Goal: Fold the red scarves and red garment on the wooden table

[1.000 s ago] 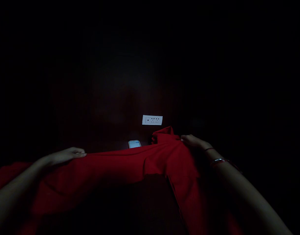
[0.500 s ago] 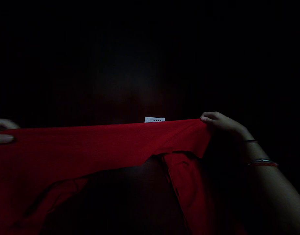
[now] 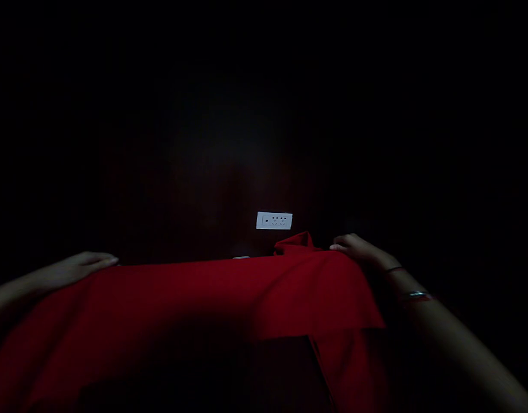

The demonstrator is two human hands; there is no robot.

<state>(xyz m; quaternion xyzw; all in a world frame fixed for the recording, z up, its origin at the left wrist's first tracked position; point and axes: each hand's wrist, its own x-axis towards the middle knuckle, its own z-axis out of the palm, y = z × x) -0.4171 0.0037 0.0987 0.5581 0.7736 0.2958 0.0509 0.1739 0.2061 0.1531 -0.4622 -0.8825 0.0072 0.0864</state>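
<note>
A wide red cloth (image 3: 212, 298) lies stretched across the dark scene in front of me. My left hand (image 3: 81, 265) rests at its far left edge, fingers closed on the fabric. My right hand (image 3: 361, 250) holds the far right corner, with bangles on the wrist. A bunched fold of the same red cloth (image 3: 296, 242) pokes up just left of my right hand. Below the stretched edge, the cloth hangs and folds toward me.
A white switch and socket plate (image 3: 274, 220) shows on the dark wall behind the cloth. A sliver of a lit phone (image 3: 241, 257) peeks over the cloth's far edge. Everything else is too dark to make out.
Both hands had lifted the cloth's edge high and pulled it taut; they have now brought it down and forward. The phone is almost hidden behind the edge.
</note>
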